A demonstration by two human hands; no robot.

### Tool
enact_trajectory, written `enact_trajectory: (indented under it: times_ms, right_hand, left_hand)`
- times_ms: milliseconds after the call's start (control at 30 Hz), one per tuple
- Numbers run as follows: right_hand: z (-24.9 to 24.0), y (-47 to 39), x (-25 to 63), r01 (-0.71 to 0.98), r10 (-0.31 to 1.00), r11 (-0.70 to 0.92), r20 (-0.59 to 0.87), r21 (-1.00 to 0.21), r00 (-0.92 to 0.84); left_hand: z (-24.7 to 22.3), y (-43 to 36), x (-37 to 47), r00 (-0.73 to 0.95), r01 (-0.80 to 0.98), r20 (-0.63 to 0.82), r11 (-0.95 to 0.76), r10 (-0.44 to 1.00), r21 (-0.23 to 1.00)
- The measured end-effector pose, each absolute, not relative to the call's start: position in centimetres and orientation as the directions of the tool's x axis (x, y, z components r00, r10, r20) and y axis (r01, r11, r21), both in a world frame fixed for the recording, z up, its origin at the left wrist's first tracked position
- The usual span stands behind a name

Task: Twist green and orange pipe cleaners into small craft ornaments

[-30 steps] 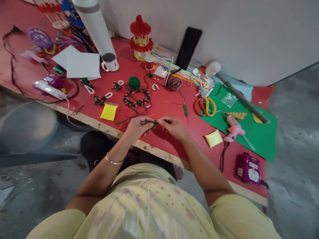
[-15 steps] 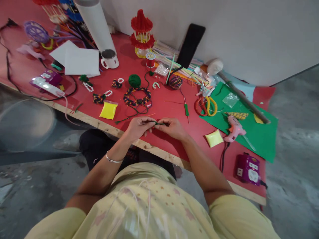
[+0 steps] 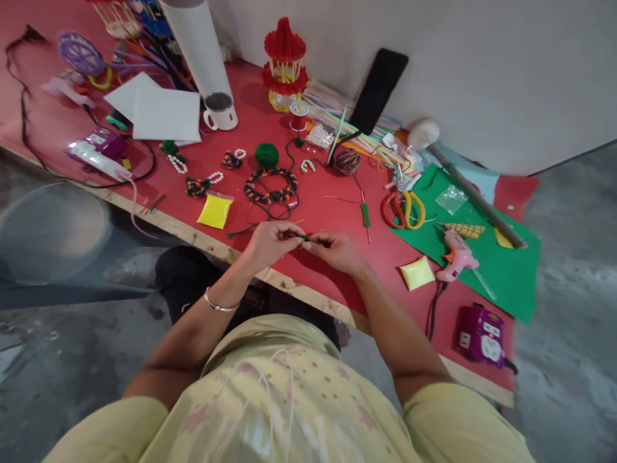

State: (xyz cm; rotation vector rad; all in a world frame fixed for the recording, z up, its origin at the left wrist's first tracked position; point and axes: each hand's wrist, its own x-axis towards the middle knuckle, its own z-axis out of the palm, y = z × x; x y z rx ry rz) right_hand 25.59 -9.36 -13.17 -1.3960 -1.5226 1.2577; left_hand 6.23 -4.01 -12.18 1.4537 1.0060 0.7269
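Note:
Near the table's front edge, my left hand (image 3: 271, 246) and my right hand (image 3: 336, 250) meet, each pinching a small piece of dark green yarn (image 3: 305, 238) between fingertips. Most of the piece is hidden by my fingers. Just beyond them lies a multicoloured braided yarn ring (image 3: 249, 188) with a dark cord trailing from it. A green yarn ball (image 3: 267, 155) sits behind that ring. To the right is a crochet hook with a green grip (image 3: 365, 217), and farther back a multicoloured yarn ball (image 3: 347, 161).
Scissors (image 3: 413, 211), a pink glue gun (image 3: 459, 257) and a pale yellow packet (image 3: 417, 273) lie at right, by a green sheet (image 3: 511, 283). A purple power box (image 3: 481, 335) stands at the right end. A yellow packet (image 3: 214, 211) and a white mug (image 3: 222, 118) are at left.
The whole view has shifted slightly, so the table's things appear a little farther right. Both hands keep pinching the green yarn, with only small finger movements.

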Motion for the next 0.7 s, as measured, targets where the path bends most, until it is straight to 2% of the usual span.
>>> enact_trajectory:
  times_ms: [133, 200, 367, 567, 700]
  right_hand:
    - [-13.1, -9.3, 25.1, 0.362, 0.996, 0.071, 0.046, -0.93, -0.076]
    - [-13.1, -9.4, 24.8, 0.356, 0.996, 0.083, 0.091, -0.931, 0.005]
    - [-13.5, -9.5, 24.1, 0.199, 0.986, -0.046, -0.013, -0.979, 0.164]
    - [-14.3, -9.5, 23.6, 0.131, 0.978, -0.111, -0.085, -0.985, 0.189]
    - [-14.4, -9.6, 23.4, 0.104, 0.986, -0.133, -0.121, -0.986, 0.113]
  left_hand:
    - [-12.9, -4.3, 6.4, 0.323, 0.192, 0.095, -0.163, 0.942, 0.968]
    - [-12.7, -4.4, 6.5, 0.269, 0.143, 0.14, -0.183, 0.953, 0.973]
    - [-12.3, -4.5, 7.1, 0.253, -0.072, -0.055, 0.076, 0.966, 0.994]
    - [-13.4, -4.9, 8.2, 0.192, 0.024, -0.004, -0.001, 0.981, 1.0]
    - [-12.7, -3.4, 7.7, 0.311, -0.021, -0.189, 0.206, 0.931, 0.978]
